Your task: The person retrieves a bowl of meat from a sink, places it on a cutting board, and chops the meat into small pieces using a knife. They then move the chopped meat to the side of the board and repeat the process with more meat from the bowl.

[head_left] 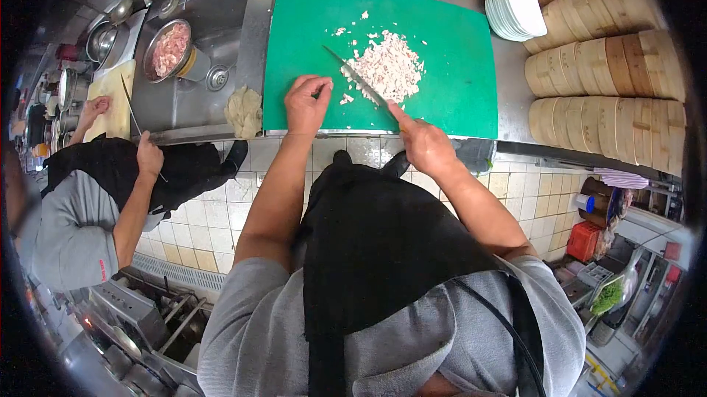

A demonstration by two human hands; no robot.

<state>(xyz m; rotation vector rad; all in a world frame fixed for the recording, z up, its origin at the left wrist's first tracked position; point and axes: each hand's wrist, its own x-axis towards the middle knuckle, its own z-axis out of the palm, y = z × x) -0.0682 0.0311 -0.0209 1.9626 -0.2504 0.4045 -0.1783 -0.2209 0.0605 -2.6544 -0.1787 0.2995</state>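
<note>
A large green cutting board (pixel 305 29) lies on the steel counter before me. Finely chopped pale pieces (pixel 394 69), apparently meat, form a heap on its middle, with loose bits scattered around. My right hand (pixel 427 146) grips the handle of a long kitchen knife (pixel 361 80), its blade angled up and left along the heap's left side. At the board's front left is my left hand (pixel 305 104), fingers curled and fingertips drawn together. Whether a small piece is pinched there I cannot make out. The left hand and the blade are apart.
Left of the board, a sink (pixel 236 21) holds a metal bowl of raw meat (pixel 171 49); a crumpled cloth (pixel 244 112) lies on its edge. A co-worker's hand (pixel 150 155) holds another knife. Stacked white plates (pixel 515 12) and bamboo steamers (pixel 607 128) stand right.
</note>
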